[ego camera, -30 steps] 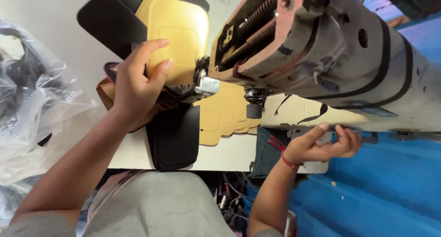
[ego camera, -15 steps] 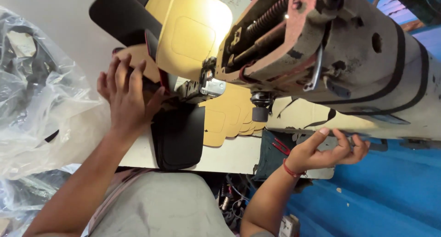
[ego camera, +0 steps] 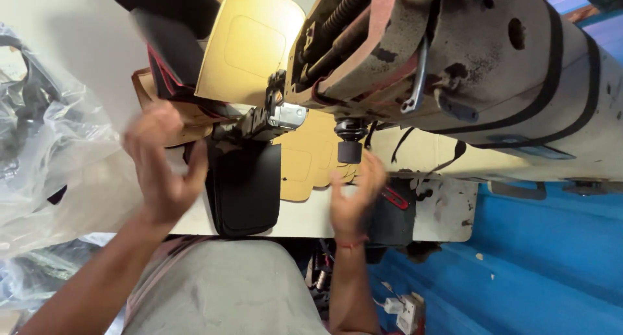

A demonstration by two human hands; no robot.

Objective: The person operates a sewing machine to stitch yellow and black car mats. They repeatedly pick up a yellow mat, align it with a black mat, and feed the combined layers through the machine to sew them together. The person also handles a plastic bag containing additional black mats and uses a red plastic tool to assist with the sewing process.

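A tan and black padded piece sits under the foot of a worn industrial sewing machine; its black part hangs over the near table edge. My left hand is blurred, fingers spread, just left of the black part and holding nothing. My right hand is also blurred, raised in front of the table edge below the machine's black knob, fingers apart and empty. More tan cut pieces lie flat on the table behind the foot.
A heap of clear plastic bags with dark goods fills the left. The white table top ends just before my lap. Blue sheeting covers the right, with a white plug strip low down.
My left hand has come off the tan piece and moved left and down. My right hand has left the lever under the machine at the right and swung left toward the needle area.
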